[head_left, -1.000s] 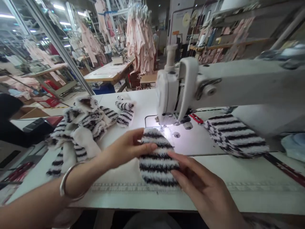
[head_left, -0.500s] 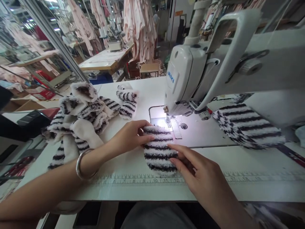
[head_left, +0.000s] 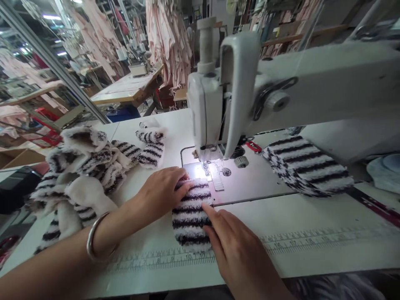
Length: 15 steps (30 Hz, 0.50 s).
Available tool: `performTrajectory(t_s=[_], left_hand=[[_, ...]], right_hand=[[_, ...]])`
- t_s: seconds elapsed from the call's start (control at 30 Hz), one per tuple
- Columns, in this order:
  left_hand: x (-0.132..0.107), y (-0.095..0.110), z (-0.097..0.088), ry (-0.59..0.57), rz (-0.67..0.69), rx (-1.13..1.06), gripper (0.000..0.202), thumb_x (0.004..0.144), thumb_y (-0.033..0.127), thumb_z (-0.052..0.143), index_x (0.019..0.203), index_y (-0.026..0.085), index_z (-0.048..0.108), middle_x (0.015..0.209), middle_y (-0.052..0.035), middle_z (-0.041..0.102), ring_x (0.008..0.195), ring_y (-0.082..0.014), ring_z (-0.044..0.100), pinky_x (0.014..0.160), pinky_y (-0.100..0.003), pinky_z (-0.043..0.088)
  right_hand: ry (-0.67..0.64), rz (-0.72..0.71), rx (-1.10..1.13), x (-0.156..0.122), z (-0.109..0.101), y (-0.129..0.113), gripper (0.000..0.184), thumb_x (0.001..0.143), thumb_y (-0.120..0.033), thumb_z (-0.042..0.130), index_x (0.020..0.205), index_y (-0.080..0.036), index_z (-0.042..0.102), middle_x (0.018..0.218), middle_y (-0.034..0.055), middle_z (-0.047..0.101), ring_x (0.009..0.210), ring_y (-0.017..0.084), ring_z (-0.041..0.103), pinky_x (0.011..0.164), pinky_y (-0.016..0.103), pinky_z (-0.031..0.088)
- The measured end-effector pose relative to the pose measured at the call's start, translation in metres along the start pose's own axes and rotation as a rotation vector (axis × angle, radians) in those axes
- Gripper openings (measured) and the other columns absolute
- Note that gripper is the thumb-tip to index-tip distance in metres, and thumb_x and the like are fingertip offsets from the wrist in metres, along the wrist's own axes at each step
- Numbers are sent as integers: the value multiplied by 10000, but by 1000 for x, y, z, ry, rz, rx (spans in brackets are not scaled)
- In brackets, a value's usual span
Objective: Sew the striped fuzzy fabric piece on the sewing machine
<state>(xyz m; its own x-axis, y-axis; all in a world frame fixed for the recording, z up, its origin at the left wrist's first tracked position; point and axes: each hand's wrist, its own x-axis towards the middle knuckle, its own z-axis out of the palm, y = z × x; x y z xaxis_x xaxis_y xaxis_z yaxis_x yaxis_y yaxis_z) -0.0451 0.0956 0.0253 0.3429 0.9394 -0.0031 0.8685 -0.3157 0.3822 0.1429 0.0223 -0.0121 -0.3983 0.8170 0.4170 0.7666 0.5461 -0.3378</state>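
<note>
A fuzzy black-and-white striped fabric piece (head_left: 191,221) lies on the table just in front of the lit presser foot (head_left: 206,167) of a white sewing machine (head_left: 206,108). At its upper left edge, my left hand (head_left: 164,189) is closed on it, thumb on top and fingers partly hidden. My right hand (head_left: 239,246) grips the right edge between thumb and forefinger; its other fingers are curled and partly out of sight. The far edge of the fabric reaches close to the foot, but I cannot tell whether it lies under it.
Left of my arm is a heap of striped fuzzy pieces (head_left: 84,166), with a smaller striped piece (head_left: 152,146) behind. A stack of striped pieces (head_left: 308,166) sits right of the needle, near dark red-handled scissors (head_left: 375,206). A printed ruler (head_left: 156,260) runs along the front edge.
The view has shifted, so machine and table appear further left and lower. Both hands keep their hold on the striped piece, which stays in nearly the same place before the foot.
</note>
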Motion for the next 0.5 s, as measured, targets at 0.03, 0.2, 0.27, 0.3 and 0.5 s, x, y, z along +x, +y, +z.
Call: performTrajectory(t_s=[0.03,0.2,0.27,0.3,0.5], left_hand=[[3,0,1,-3,-8,-32,217,886,350,471,863,165,584,786,-11,622,691,-138,538,628,-256,369],[7,-5,2,-53,-148,-178,180,843,349,500,816,189,579,656,35,579,581,-102,475,555,-217,343],[5,-6,2,-85,-184,-214,192,844,366,494,809,195,574,662,37,583,597,-106,485,547,-213,346],[5,-6,2,-94,-195,-218,195,845,371,491,815,198,576,672,36,587,611,-109,494,550,-213,350],[5,-2,4,-105,-210,-220,211,859,381,480,842,201,589,693,34,597,628,-109,504,565,-216,366]], right_hand=[[-1,-18,-13,-1,0,1,380,886,-70,360,1228,-99,524,824,68,626,700,184,625,587,301,556],[-13,-98,-38,-2,-1,3,444,861,-23,361,1292,-36,463,802,67,599,684,161,592,590,263,547],[7,-119,-42,0,-1,3,427,858,-16,372,1268,-24,489,766,59,593,650,148,576,569,247,539],[18,-125,-43,0,-1,3,420,853,-10,379,1255,-19,502,750,54,589,633,141,568,563,240,535],[26,-74,-64,-1,7,3,415,838,18,393,1223,-46,535,748,43,591,624,140,569,571,244,534]])
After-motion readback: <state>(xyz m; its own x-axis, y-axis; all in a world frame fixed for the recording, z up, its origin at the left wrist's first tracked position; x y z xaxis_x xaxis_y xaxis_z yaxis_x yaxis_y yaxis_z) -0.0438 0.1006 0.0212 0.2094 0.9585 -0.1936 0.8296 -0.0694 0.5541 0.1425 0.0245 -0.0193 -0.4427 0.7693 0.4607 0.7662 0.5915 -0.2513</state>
